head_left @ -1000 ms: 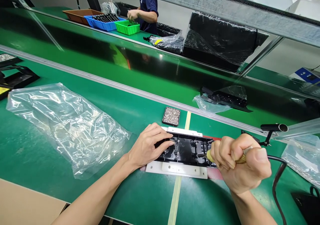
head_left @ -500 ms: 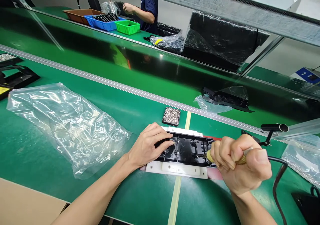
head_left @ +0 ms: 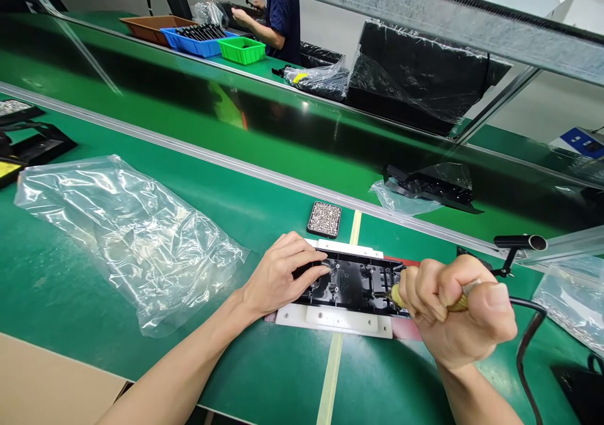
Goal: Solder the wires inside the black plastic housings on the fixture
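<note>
A black plastic housing (head_left: 352, 280) with ribs and posts lies in a white fixture (head_left: 340, 322). My left hand (head_left: 283, 271) is over the housing's left end, thumb and fingertips drawn close together; anything small between them is too small to make out. My right hand (head_left: 460, 309) is wrapped round the yellowish handle of a soldering iron (head_left: 397, 295), its tip down in the right part of the housing. A cable (head_left: 526, 337) trails behind that hand. Just beyond the fixture sits a small black tray (head_left: 324, 219) full of tiny metal pieces.
A clear plastic bag (head_left: 136, 242) covers the left of the green table. An iron stand (head_left: 519, 244) is at the right, near a bag of metal pieces (head_left: 570, 299). Past the metal rail lies a black part (head_left: 425, 185) on plastic. A co-worker (head_left: 278, 22) stands behind several bins (head_left: 241, 50).
My hands, the iron and the housing look almost unchanged, with only a slight shift of the view. The co-worker's second hand now shows, holding a small dark piece.
</note>
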A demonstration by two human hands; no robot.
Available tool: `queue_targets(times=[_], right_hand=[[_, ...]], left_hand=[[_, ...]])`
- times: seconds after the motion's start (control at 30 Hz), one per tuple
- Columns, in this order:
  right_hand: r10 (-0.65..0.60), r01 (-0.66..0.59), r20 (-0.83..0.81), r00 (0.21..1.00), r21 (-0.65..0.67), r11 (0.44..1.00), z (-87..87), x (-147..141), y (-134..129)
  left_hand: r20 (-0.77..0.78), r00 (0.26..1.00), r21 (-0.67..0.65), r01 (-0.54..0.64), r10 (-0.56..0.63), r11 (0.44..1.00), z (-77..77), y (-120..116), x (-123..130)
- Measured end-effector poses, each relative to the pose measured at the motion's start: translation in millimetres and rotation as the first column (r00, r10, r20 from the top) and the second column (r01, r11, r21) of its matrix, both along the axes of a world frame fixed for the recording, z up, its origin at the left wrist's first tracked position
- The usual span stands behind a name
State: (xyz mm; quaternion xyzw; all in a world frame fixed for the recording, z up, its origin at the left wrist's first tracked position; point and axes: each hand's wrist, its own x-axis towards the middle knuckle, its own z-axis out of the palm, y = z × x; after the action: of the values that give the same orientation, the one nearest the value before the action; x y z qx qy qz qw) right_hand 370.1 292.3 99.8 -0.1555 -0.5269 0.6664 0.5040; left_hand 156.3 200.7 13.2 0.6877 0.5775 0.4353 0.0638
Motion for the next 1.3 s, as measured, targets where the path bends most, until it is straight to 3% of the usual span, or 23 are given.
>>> queue_targets(times=[1.3], right_hand=[[-0.001, 0.001, -0.017, 1.000, 0.011, 1.000, -0.2, -0.6, -0.4]], left_hand=[[-0.020, 1.000, 0.003, -0.013, 0.013, 1.000, 1.6, 0.0, 0.7]])
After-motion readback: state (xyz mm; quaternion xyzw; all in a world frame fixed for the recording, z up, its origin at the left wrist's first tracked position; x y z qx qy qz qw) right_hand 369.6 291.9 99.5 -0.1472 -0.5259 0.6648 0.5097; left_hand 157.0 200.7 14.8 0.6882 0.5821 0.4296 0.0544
